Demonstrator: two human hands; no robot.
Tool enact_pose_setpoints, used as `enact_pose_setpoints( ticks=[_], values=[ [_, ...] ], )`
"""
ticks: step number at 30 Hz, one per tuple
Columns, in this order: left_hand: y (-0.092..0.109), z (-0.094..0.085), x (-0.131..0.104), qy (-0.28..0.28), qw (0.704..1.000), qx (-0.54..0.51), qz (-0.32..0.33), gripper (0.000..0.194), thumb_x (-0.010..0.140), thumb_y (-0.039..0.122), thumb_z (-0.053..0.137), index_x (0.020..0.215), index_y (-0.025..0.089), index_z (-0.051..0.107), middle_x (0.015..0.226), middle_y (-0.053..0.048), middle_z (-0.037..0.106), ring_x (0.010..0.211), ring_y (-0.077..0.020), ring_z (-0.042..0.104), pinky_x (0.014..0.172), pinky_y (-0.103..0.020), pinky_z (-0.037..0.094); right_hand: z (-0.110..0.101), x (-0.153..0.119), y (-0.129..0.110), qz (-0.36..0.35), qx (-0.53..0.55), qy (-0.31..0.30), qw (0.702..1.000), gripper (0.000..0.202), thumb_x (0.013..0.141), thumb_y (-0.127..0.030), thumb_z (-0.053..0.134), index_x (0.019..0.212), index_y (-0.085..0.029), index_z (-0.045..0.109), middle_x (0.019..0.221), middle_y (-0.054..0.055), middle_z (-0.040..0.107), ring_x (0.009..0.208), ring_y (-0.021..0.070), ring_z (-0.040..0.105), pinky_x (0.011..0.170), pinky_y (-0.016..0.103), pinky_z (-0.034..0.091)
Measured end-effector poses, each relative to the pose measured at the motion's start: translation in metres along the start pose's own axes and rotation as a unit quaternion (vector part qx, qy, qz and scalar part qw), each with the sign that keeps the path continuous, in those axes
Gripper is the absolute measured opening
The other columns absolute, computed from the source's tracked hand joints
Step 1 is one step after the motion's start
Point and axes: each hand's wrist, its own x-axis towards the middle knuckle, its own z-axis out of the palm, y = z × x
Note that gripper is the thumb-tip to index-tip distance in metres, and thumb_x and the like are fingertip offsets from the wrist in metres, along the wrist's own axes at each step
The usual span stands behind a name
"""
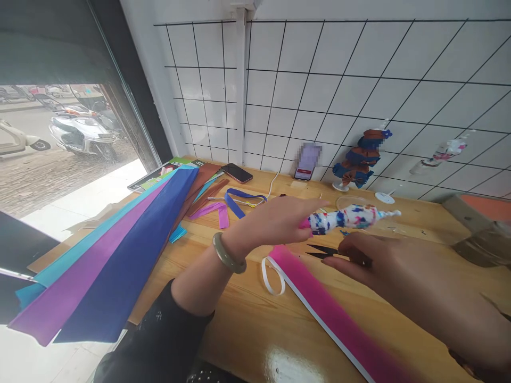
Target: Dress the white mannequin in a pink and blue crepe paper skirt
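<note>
A white bottle-shaped piece with blue and pink patches (347, 217) lies nearly level above the table, its narrow tip pointing right. My left hand (275, 219) is wrapped round its left end, where some pink shows by the fingers. Small dark scissors (324, 251) are in my right hand (367, 258), just below the piece, blades pointing left and slightly apart. Under both hands a long magenta strip with a white edge (319, 303) runs down the table (239, 319). A loop of white ribbon (273, 276) lies at the strip's upper left end.
Long blue, purple and turquoise sheets (131, 234) hang over the table's left side. Purple pieces (219, 211), a blue strip (235, 199) and a dark phone (237, 173) lie behind. Another phone (307, 159) and a brown-and-blue ruffled piece (359, 157) stand by the wall. A box (471, 213) is at right.
</note>
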Motion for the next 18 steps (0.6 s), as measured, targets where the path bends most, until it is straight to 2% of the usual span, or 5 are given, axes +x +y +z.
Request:
enact_pose_setpoints(
  ticks=[6,9,12,15,18],
  values=[
    [-0.024,0.000,0.003,0.075,0.983,-0.149,-0.081,0.060,0.076,0.024,0.054,0.134,0.022,0.040,0.077,0.000,0.059,0.068,-0.0117,0.053,0.064,-0.025,0.041,0.044,-0.034,0.036,0.121,0.150,-0.122,0.974,0.042,0.081,-0.062,0.043,0.086,-0.023,0.057,0.069,0.001,0.066,0.056,0.0158,0.060,0.051,0.025,0.044],
    [-0.031,-0.003,0.004,0.109,0.962,-0.234,-0.090,0.060,0.074,0.023,0.058,0.132,0.021,0.043,0.067,0.003,0.055,0.060,-0.0087,0.047,0.059,-0.022,0.039,0.080,-0.057,0.062,0.213,0.135,-0.084,0.964,0.058,0.083,-0.062,0.036,0.116,-0.016,0.049,0.071,0.005,0.068,0.060,0.0216,0.064,0.054,0.031,0.047],
    [-0.031,-0.011,0.003,0.143,0.937,-0.302,-0.104,0.059,0.074,0.024,0.061,0.131,0.019,0.045,0.065,0.003,0.053,0.058,-0.0076,0.046,0.056,-0.021,0.037,0.106,-0.076,0.079,0.280,0.058,-0.054,0.957,0.064,0.081,-0.063,0.037,0.120,-0.015,0.049,0.090,0.014,0.070,0.071,0.0301,0.067,0.059,0.039,0.050],
    [-0.029,-0.021,0.000,0.178,0.909,-0.355,-0.125,0.061,0.073,0.024,0.064,0.131,0.019,0.043,0.067,0.003,0.054,0.057,-0.0064,0.047,0.053,-0.019,0.036,0.113,-0.087,0.080,0.263,0.012,-0.022,0.964,0.061,0.082,-0.060,0.034,0.114,-0.013,0.055,0.098,0.019,0.068,0.079,0.0341,0.066,0.067,0.045,0.051],
    [-0.029,-0.030,-0.003,0.215,0.885,-0.386,-0.144,0.062,0.073,0.024,0.065,0.131,0.020,0.043,0.067,0.003,0.055,0.055,-0.0053,0.047,0.052,-0.019,0.036,0.108,-0.092,0.066,0.181,-0.008,0.049,0.982,0.058,0.082,-0.055,0.036,0.110,-0.010,0.060,0.100,0.020,0.066,0.094,0.0379,0.061,0.082,0.051,0.047]
  ],
)
